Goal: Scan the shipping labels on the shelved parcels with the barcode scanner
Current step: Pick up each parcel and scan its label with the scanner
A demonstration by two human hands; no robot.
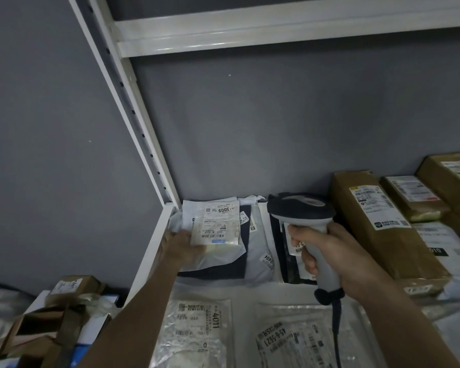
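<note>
Head view: left hand grips labelled parcel, right hand grips scanner, hiding another label.

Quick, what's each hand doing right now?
Left hand: holding the white parcel by its lower left corner.
Right hand: gripping the barcode scanner.

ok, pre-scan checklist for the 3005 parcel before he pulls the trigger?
1. Barcode scanner in grip: ok, right hand wraps the handle.
2. Parcel steadied: ok, left hand holds the white 3005 parcel at its left edge.
3. Label faces up, barcode uncovered: ok, barcode strip shows near the lower edge.
4. Scanner head aimed at that label: not ok, the head sits to the right of it, over a dark parcel.
5. Label flat: cannot tell, the bag looks crinkled.
6. Cable free: ok, it hangs below the handle.
</note>
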